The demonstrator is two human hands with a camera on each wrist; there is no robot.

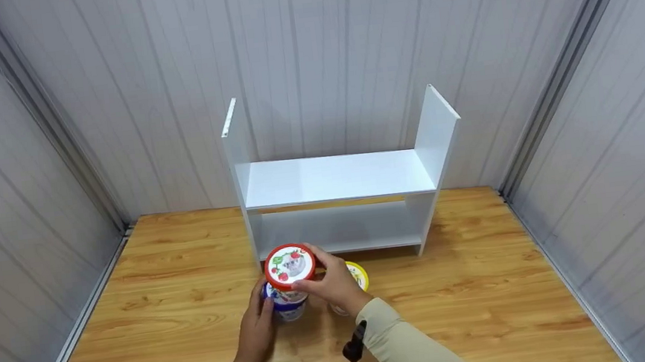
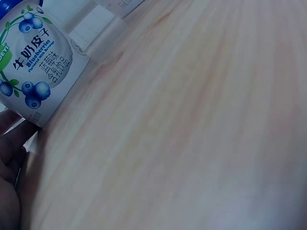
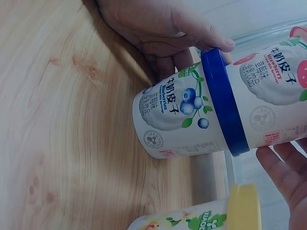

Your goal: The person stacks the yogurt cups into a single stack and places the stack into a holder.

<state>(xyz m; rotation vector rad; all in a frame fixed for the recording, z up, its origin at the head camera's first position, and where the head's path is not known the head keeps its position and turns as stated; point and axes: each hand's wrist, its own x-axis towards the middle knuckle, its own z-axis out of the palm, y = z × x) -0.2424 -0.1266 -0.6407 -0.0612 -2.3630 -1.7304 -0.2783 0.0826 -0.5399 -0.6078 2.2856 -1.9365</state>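
Observation:
A paper milk-drink cup with a red lid and strawberry pictures (image 1: 290,266) sits right on the blue lid of a blueberry cup (image 3: 180,120). My right hand (image 1: 337,285) grips the strawberry cup, thumb on one side and fingers on the other. Around the left side of the blueberry cup, which stands on the wooden tabletop, curls my left hand (image 1: 255,329). In the left wrist view only part of that cup and some fingers show. A yellow-lidded cup (image 3: 243,208) stands just right of the pair, partly behind my right hand in the head view.
Behind the cups stands a white two-tier shelf (image 1: 337,177) with tall side panels. The wooden tabletop (image 1: 180,318) spreads around it. Pale panelled walls (image 1: 296,56) enclose the table at the back and both sides.

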